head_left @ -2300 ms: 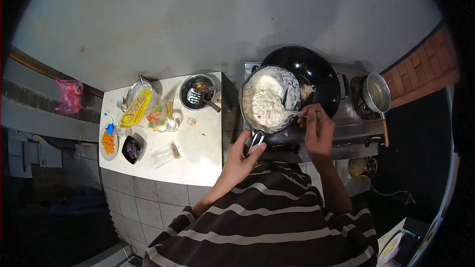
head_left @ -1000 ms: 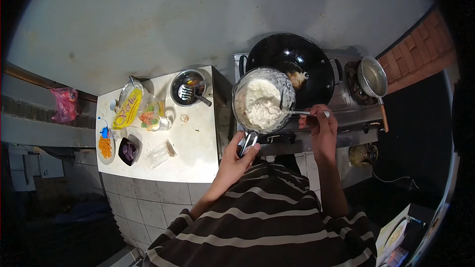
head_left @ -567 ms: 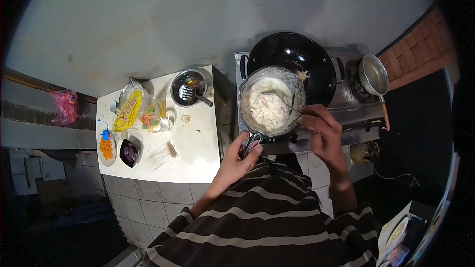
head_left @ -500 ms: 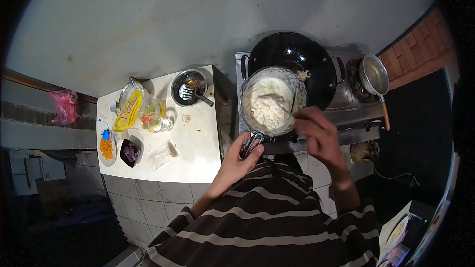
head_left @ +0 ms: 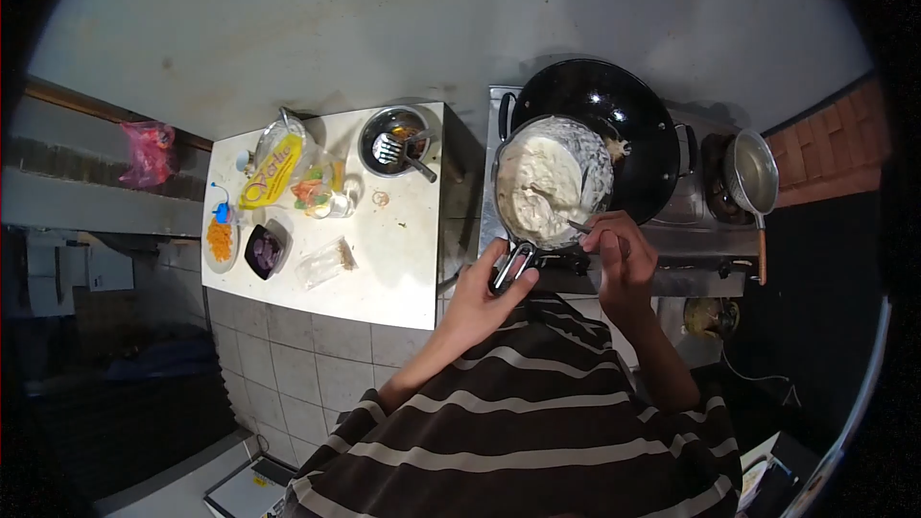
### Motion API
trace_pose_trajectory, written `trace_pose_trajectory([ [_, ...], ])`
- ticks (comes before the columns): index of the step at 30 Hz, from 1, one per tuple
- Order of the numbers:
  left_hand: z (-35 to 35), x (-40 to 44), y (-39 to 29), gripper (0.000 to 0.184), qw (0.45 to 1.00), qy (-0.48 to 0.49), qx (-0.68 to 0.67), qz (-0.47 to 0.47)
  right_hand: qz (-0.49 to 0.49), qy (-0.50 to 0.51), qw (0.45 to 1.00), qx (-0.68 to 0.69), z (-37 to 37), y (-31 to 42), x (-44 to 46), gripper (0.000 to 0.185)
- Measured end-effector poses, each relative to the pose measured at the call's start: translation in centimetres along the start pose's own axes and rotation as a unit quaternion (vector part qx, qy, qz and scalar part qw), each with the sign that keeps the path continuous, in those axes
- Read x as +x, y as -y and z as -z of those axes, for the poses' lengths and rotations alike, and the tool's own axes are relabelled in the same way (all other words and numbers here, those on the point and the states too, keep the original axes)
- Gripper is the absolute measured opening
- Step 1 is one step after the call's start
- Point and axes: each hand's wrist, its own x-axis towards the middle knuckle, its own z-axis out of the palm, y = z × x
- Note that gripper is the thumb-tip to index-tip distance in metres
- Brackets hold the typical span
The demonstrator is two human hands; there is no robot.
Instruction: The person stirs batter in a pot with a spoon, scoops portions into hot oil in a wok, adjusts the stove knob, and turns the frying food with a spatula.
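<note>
Two hands work at the wok (head_left: 600, 86), which serves as the reference for all locations below. The mixing bowl (head_left: 596, 146) is held at the near-left side of the wok, overlapping part of it in the head view. The bowl contains a thick, pale mixture (head_left: 539, 177).

Left hand (head_left: 487, 297): closed around the bowl handle (head_left: 515, 264), thumb along one side, fingers on the other.

Right hand (head_left: 624, 254): fingers pinched together on the utensil (head_left: 578, 227), in front of the wok. The utensil's far end reaches into the mixture; its tip cannot be seen.

Inside the wok, just beside the bowl's right edge, lies a small light-brown piece of food (head_left: 621, 148). The wok is on the stove (head_left: 683, 206). Right of the wok, a metal pan (head_left: 753, 173) rests with its wooden handle (head_left: 763, 254) directed toward the person.

Left of the wok, a white table (head_left: 393, 273) supports these items:
- a metal bowl (head_left: 369, 127) holding a slotted turner (head_left: 388, 150), nearest the wok;
- a yellow packet (head_left: 271, 177), farther left;
- a dark bowl (head_left: 251, 257) of purple pieces (head_left: 267, 249);
- a plate (head_left: 228, 266) of orange pieces (head_left: 220, 238), farthest left.
</note>
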Motion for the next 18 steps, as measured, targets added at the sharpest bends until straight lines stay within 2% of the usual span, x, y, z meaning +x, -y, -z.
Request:
trace_pose_trajectory([
  [1,-0.5,0.0,-0.5,0.034,0.999,-0.031,-0.007,-0.043,-0.009,-0.008,1.0,-0.003,0.0,0.0,0.1,0.018],
  [2,-0.4,-0.1,-0.9,0.034,0.999,-0.035,-0.002,-0.042,-0.007,-0.008,1.0,0.004,0.0,-0.3,0.3,0.018],
  [4,-0.5,-0.4,-1.8,0.034,1.0,-0.018,0.016,0.013,-0.083,-0.028,0.99,0.113,0.3,-1.0,0.6,0.023],
  [5,-0.7,-0.5,-1.9,0.034,0.999,-0.022,0.018,0.015,-0.083,-0.025,0.989,0.116,0.4,-1.3,0.7,0.023],
  [7,-1.0,-0.6,-2.3,0.034,0.998,-0.022,0.047,0.047,-0.15,-0.053,0.964,0.214,0.8,-1.6,1.2,0.027],
  [11,-2.4,-0.7,-1.2,0.031,0.997,-0.062,0.042,0.009,-0.173,-0.024,0.933,0.316,2.7,-2.7,2.2,0.027],
  [14,-3.2,-1.0,-1.4,0.026,0.997,-0.073,-0.02,0.009,-0.19,-0.003,0.916,0.354,4.4,-2.9,3.0,0.027],
  [16,-3.4,-1.2,-1.8,0.025,0.991,-0.037,-0.104,0.076,-0.196,-0.004,0.913,0.357,5.4,-3.4,3.3,0.028],
  [18,-3.8,-1.4,-2.6,0.025,0.987,-0.034,-0.132,0.085,-0.194,-0.009,0.909,0.369,6.5,-4.2,3.7,0.027],
])
